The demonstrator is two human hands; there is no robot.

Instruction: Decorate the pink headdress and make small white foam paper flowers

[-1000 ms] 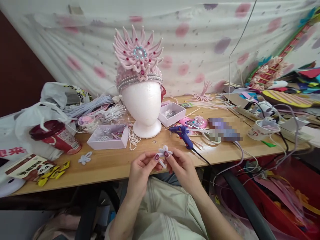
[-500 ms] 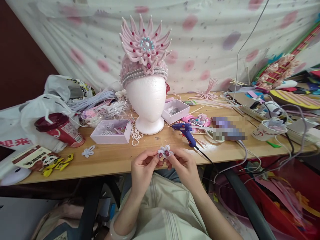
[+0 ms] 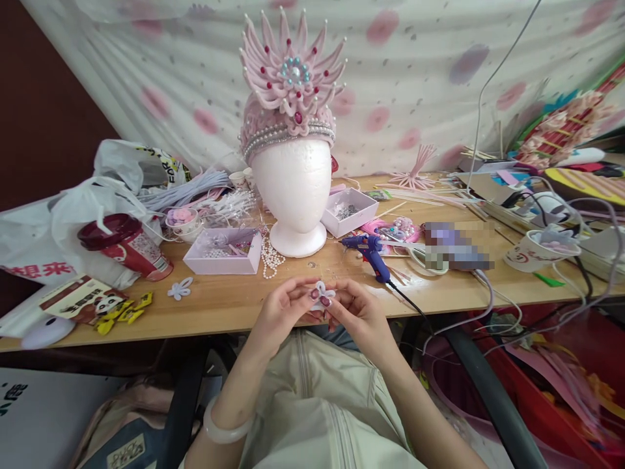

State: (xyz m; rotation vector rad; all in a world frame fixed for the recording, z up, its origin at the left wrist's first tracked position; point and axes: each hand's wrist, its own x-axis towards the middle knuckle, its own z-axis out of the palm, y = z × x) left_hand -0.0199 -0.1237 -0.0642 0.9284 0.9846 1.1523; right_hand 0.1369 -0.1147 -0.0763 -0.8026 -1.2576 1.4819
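Note:
Between my two hands, at the table's front edge, is a small pale pipe-cleaner flower with looped petals. My left hand pinches it from the left, thumb in front. From the right, my right hand pinches the same flower, thumb tip close to the other thumb. Fingers hide its lower part. A similar pale looped flower lies on the table to the left. Beyond my hands stands a white foam head wearing a pink crown with pearls and red and blue beads.
A blue glue gun with a black cord lies right of my hands. Left are a box of beads, a pearl string, a red lidded cup and yellow wrappers. At right are scissors and a paper cup.
The flower has turned in my fingers, and its petals now show at a different angle. My hands stay together on it. The camera view has shifted slightly.

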